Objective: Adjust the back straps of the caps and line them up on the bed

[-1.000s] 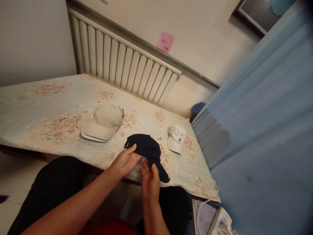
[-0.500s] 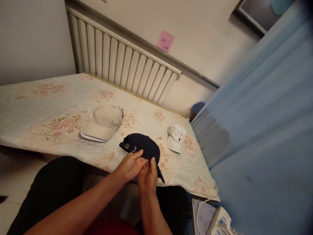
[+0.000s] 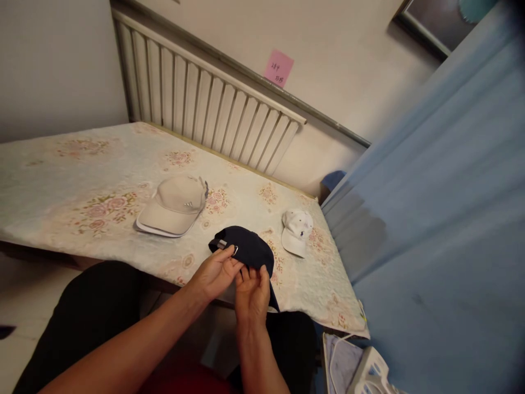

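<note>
Fingers of the left hand and right hand are bent nearly closed and hold the dark cap over the near side of the bench, so it looks not done yet, while a tan cap on the left and a white cap on the right already sit there.

Ribbed radiator mounted on pale wall; pink note posted above; blue curtain hangs at right; floral-covered table stands in front.
</note>
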Demonstrator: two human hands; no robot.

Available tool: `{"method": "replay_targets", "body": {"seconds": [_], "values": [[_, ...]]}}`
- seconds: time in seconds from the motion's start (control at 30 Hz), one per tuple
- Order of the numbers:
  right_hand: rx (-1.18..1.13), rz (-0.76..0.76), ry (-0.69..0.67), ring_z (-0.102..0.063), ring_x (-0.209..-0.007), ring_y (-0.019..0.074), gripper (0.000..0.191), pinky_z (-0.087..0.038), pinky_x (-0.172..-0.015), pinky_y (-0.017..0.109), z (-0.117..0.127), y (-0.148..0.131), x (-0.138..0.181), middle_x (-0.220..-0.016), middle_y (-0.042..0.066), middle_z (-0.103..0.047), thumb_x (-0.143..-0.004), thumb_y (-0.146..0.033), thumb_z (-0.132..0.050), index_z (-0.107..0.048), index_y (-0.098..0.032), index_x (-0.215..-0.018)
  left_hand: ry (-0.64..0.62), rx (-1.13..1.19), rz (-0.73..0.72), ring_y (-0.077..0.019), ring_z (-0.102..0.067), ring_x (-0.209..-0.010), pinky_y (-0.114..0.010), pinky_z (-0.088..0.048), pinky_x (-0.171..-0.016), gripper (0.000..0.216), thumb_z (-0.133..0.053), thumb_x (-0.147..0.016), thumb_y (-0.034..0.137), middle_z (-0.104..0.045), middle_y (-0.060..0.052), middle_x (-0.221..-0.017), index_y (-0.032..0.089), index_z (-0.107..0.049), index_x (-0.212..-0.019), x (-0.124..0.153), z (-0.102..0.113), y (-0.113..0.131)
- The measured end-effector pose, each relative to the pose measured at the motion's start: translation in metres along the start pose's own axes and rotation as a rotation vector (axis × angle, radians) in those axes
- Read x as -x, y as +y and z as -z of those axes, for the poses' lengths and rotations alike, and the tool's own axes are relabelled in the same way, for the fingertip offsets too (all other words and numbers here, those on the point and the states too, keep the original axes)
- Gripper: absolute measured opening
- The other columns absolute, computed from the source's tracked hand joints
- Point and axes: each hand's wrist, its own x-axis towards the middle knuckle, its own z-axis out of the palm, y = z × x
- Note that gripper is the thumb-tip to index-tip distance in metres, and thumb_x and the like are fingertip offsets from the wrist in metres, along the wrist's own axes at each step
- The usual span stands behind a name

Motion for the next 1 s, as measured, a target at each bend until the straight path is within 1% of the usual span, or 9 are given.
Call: {"method": "replay_targets", "body": {"seconds": [0.13,0.2,0.3,0.4,0.57,0.7,0.8,0.9,1.0], "values": [[0.043,0.011,-0.042,-0.062,-0.109,0.0204,0.04,-0.039,-0.106,0.043,-0.008,0.0,0.002,-0.11,0.01,-0.069,-0.086,-0.043,-0.051,-0.06,-0.015,-0.112,-0.018,-0.026,0.037,-0.0181,-0.068,-0.092,-0.035,-0.05,-0.093,0.024,-0.051,-0.084,0.003,-0.073,-0.007,-0.094,0.014,-0.064,-0.101,0.005,-0.001,-0.01],[0.069,0.02,-0.049,-0.062,-0.11,0.0208,0.039,-0.038,-0.107,0.043,-0.009,0.0,0.003,-0.111,0.011,-0.069,-0.086,-0.041,-0.052,-0.06,-0.013,-0.112,-0.025,-0.035,0.033,-0.0177,-0.068,-0.091,-0.034,-0.051,-0.092,0.024,-0.051,-0.084,0.001,-0.072,-0.007,-0.093,0.014,-0.065,-0.099,0.006,0.0,-0.011],[0.068,0.007,-0.041,-0.062,-0.109,0.0211,0.037,-0.04,-0.106,0.043,-0.007,0.0,0.001,-0.111,0.012,-0.069,-0.085,-0.039,-0.054,-0.061,-0.014,-0.111,-0.013,-0.005,0.017,-0.0165,-0.068,-0.089,-0.033,-0.051,-0.091,0.021,-0.052,-0.084,0.003,-0.072,-0.007,-0.093,0.014,-0.065,-0.096,0.004,0.002,-0.006],[0.067,0.029,-0.008,-0.063,-0.108,0.0203,0.034,-0.041,-0.104,0.044,-0.001,-0.003,-0.002,-0.113,0.011,-0.068,-0.085,-0.038,-0.055,-0.062,-0.017,-0.11,0.007,0.011,-0.008,-0.0138,-0.068,-0.086,-0.029,-0.051,-0.089,0.02,-0.05,-0.086,0.005,-0.072,-0.006,-0.092,0.014,-0.065,-0.095,0.002,0.003,0.003],[0.024,0.061,0.033,-0.065,-0.103,0.0175,0.028,-0.04,-0.105,0.044,0.001,-0.013,-0.004,-0.107,0.006,-0.071,-0.084,-0.037,-0.056,-0.063,-0.02,-0.105,0.011,-0.027,-0.015,-0.0134,-0.067,-0.089,-0.028,-0.051,-0.089,0.022,-0.046,-0.088,0.006,-0.071,-0.008,-0.095,0.014,-0.062,-0.101,0.001,0.003,0.009],[0.014,0.054,-0.03,-0.064,-0.105,0.0182,0.032,-0.038,-0.106,0.043,-0.007,-0.013,0.0,-0.109,0.008,-0.07,-0.085,-0.04,-0.056,-0.063,-0.019,-0.108,-0.039,-0.049,-0.001,-0.0136,-0.067,-0.089,-0.028,-0.051,-0.09,0.022,-0.047,-0.087,0.005,-0.07,-0.008,-0.094,0.014,-0.061,-0.102,0.004,0.0,0.0],[0.056,0.062,-0.07,-0.063,-0.106,0.0196,0.032,-0.038,-0.107,0.041,-0.012,-0.01,0.004,-0.107,0.009,-0.071,-0.084,-0.04,-0.058,-0.066,-0.015,-0.103,-0.047,-0.075,0.037,-0.0139,-0.068,-0.085,-0.027,-0.052,-0.087,0.02,-0.049,-0.085,0.003,-0.069,-0.008,-0.09,0.013,-0.06,-0.099,0.008,-0.001,-0.008],[0.113,0.046,-0.031,-0.065,-0.101,0.02,0.026,-0.042,-0.104,0.04,-0.014,-0.009,0.005,-0.1,0.009,-0.072,-0.082,-0.036,-0.061,-0.068,-0.013,-0.093,-0.02,-0.087,0.061,-0.0135,-0.068,-0.079,-0.026,-0.054,-0.082,0.019,-0.05,-0.084,0.002,-0.068,-0.007,-0.084,0.013,-0.059,-0.096,0.01,0.0,-0.011],[0.117,0.044,-0.015,-0.066,-0.1,0.0202,0.024,-0.043,-0.103,0.041,-0.013,-0.011,0.004,-0.101,0.01,-0.072,-0.082,-0.032,-0.06,-0.067,-0.012,-0.094,0.035,-0.062,0.047,-0.0132,-0.068,-0.082,-0.024,-0.055,-0.081,0.023,-0.048,-0.085,0.002,-0.069,-0.007,-0.09,0.013,-0.06,-0.101,0.009,0.003,-0.007]]}}
